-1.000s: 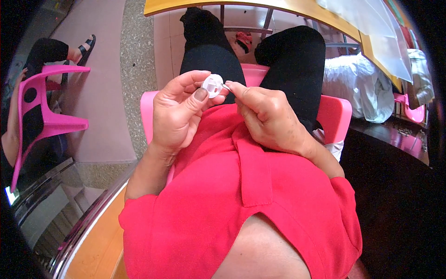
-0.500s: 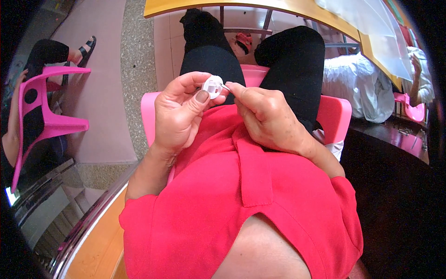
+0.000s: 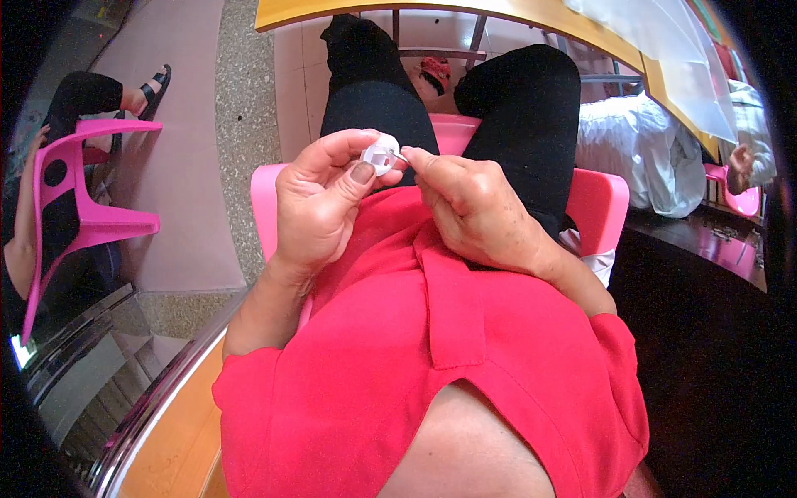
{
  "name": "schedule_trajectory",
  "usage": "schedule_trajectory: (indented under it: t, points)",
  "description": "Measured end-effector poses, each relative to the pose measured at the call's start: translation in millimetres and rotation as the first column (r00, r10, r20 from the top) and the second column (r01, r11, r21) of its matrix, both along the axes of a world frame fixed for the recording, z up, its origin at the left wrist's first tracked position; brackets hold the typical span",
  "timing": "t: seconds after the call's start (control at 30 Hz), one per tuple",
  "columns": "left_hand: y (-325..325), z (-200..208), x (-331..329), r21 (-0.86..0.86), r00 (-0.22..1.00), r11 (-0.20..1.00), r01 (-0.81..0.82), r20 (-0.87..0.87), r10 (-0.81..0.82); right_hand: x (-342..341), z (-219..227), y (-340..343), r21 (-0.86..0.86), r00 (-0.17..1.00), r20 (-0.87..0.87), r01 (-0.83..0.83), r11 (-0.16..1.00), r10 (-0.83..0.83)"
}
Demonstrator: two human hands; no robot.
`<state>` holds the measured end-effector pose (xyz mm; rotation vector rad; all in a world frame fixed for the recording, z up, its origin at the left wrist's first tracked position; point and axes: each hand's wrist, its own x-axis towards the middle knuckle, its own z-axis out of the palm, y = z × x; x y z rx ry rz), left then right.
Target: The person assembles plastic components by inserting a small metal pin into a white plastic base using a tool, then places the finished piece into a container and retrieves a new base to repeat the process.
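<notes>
Above my lap, my left hand (image 3: 325, 187) pinches a small round white plastic piece (image 3: 380, 156) between thumb and fingers. The piece has a ring-like rim and openings in its face. My right hand (image 3: 473, 199) is closed around a thin metal pin (image 3: 399, 155), whose end reaches the right side of the white piece. Most of the pin is hidden by my fingers, so its exact kind cannot be made out.
A wooden table edge (image 3: 465, 10) curves across the far side, with translucent plastic sheeting (image 3: 656, 50) over its right part. White bags (image 3: 643, 153) lie at the right. A person sits on a pink chair (image 3: 70, 224) at the left; another person's hand (image 3: 738, 166) shows at the far right.
The white piece has turned slightly in my left fingers, with the metal pin still at its side. The other person's hand at the far right has moved down.
</notes>
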<state>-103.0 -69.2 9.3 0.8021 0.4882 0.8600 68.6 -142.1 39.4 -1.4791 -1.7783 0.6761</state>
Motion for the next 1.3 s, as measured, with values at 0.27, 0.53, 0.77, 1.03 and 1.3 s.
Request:
schedule_trajectory:
  t: [0.27,0.53,0.77,1.03,1.3]
  points:
    - [0,-1,0,0.126,0.999,0.992,0.010,-0.033,-0.006,0,4,-1,0.002,0.998,0.064,-0.018,1.000,0.018]
    - [-3,-3,-2,0.211,0.992,0.975,0.065,-0.122,-0.040,3,15,0,-0.081,0.907,0.401,-0.105,0.991,0.129]
    - [-6,-1,-4,0.170,0.962,0.964,0.203,-0.220,-0.163,26,35,16,-0.382,0.845,0.336,-0.280,0.881,0.415]
    - [2,-8,2,0.015,0.981,0.986,0.167,-0.097,-0.165,18,31,8,-0.305,0.858,0.412,-0.187,0.934,0.306]
    - [5,-11,0,-0.035,0.983,0.985,0.168,-0.069,-0.170,14,32,4,-0.308,0.884,0.401,-0.118,0.944,0.242]
